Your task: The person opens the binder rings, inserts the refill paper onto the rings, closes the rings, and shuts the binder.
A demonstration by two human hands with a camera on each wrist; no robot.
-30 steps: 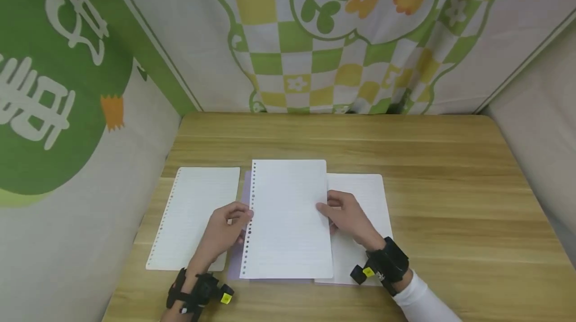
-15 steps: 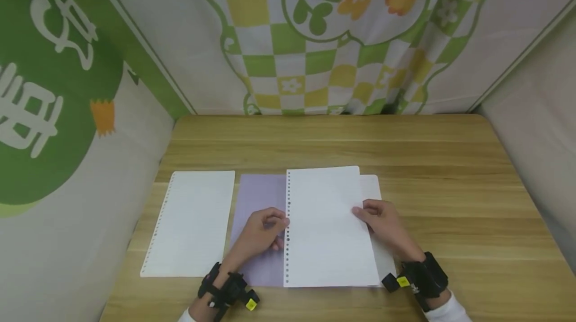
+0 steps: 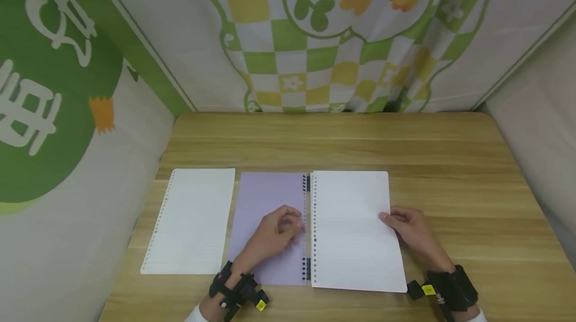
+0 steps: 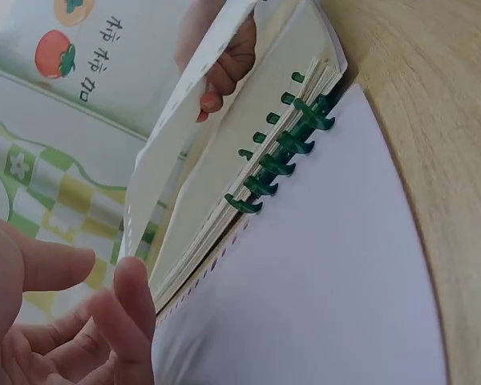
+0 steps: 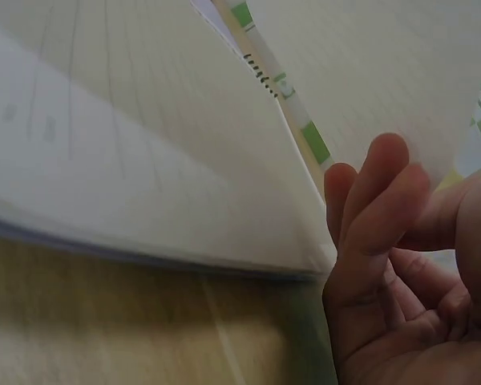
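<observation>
Left hand (image 3: 274,234): fingers curled, pinching the punched left edge of a loose sheet (image 3: 353,229), resting over a purple cover (image 3: 265,197). Right hand (image 3: 411,234): fingers and thumb pinching the same sheet's right edge. Sheet: held just above a ring binder's page stack (image 4: 248,172), its holes beside the green rings (image 4: 284,148). Left of the left hand: a separate paper stack (image 3: 191,219), lying flat. Beyond both hands: bare wooden desk (image 3: 337,137).
</observation>
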